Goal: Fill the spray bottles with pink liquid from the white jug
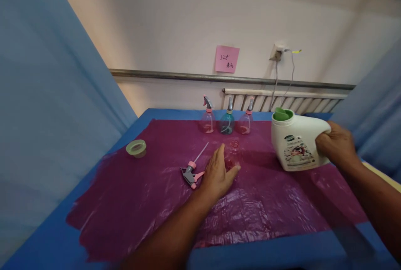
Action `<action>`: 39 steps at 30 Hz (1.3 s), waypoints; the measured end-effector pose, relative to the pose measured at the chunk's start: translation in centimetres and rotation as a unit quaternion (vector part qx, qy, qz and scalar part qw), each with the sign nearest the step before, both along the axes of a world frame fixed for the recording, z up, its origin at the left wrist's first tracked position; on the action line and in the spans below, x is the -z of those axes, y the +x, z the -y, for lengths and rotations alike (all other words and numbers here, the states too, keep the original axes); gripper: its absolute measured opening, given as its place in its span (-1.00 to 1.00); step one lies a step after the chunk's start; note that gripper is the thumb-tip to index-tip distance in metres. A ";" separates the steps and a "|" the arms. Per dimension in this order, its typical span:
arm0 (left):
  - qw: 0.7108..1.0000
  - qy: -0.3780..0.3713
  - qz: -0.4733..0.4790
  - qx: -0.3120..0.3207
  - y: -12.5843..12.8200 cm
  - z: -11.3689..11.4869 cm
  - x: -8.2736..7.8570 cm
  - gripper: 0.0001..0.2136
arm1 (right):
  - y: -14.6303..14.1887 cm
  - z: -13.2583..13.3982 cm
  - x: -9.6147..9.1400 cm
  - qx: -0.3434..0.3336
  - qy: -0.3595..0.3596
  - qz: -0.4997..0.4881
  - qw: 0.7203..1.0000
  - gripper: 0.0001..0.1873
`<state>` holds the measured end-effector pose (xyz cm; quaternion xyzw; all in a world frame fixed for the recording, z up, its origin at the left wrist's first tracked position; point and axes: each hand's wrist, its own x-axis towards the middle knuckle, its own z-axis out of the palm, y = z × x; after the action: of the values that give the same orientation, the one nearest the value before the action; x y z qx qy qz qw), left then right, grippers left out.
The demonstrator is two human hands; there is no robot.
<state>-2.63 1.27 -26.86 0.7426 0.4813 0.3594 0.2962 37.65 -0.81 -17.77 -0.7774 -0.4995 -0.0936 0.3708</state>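
A white plastic jug (297, 140) with a green pouring spout (282, 114) and a printed label is on the right. My right hand (336, 142) grips its handle, and the jug leans slightly to the left. My left hand (218, 172) has its thumb and fingers apart beside a clear pinkish bottle (234, 155) without a top. Whether the fingertips touch that bottle I cannot tell. Just left of this hand lies a grey and pink spray head (190, 174) with its thin tube pointing away from me.
Along the back stand spray bottles, pink (207, 121), teal (227, 123) and pink (245, 123). A pale green lid or shallow cup (136, 148) sits at left. Purple plastic sheeting (150, 203) covers the blue table. Behind are a pink note (227, 59) and a plugged-in cable (277, 52).
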 end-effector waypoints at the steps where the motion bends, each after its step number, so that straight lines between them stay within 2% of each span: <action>1: 1.000 -0.001 0.000 0.001 0.0 0.0 0.0 -0.15 | -0.3 -0.1 -0.5 -0.002 -0.007 -0.005 1.000 -0.75; 5: 1.000 0.002 0.001 0.001 -0.1 0.2 -0.5 -0.16 | -1.4 -0.3 -1.8 -0.003 -0.039 0.010 0.999 -0.85; 8: 1.000 0.009 0.001 0.001 -0.1 0.3 -0.8 -0.17 | -2.4 -0.4 -2.4 -0.011 -0.073 0.056 0.996 -0.79; 12: 1.000 0.012 -0.008 0.003 -0.1 0.3 -0.8 -0.17 | -4.4 -0.4 -3.5 -0.004 -0.140 0.163 0.977 -0.76; 16: 1.000 0.011 -0.017 0.003 0.0 0.5 -0.9 -0.16 | -6.0 -0.5 -4.5 -0.008 -0.184 0.216 0.959 -0.74; 22: 1.000 0.011 -0.023 0.004 -0.1 0.7 -1.3 -0.16 | -6.1 -1.2 -5.5 0.008 -0.225 0.261 0.939 -0.75; 28: 0.999 0.016 -0.028 -0.001 0.0 0.7 -1.0 -0.18 | -6.2 -1.6 -7.2 0.007 -0.245 0.308 0.919 -0.53; 32: 0.999 0.027 -0.034 -0.009 0.1 0.8 -0.9 -0.19 | -6.5 -1.6 -8.2 0.014 -0.271 0.306 0.912 -0.45; 39: 0.997 0.043 -0.060 -0.015 0.0 0.8 -1.3 -0.20 | -6.7 -1.1 -9.6 0.024 -0.294 0.336 0.894 -0.56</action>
<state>-2.64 0.46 -25.60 0.7675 0.4932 0.3395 0.2291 30.90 0.34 -8.19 -0.7846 -0.5806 -0.2070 -0.0670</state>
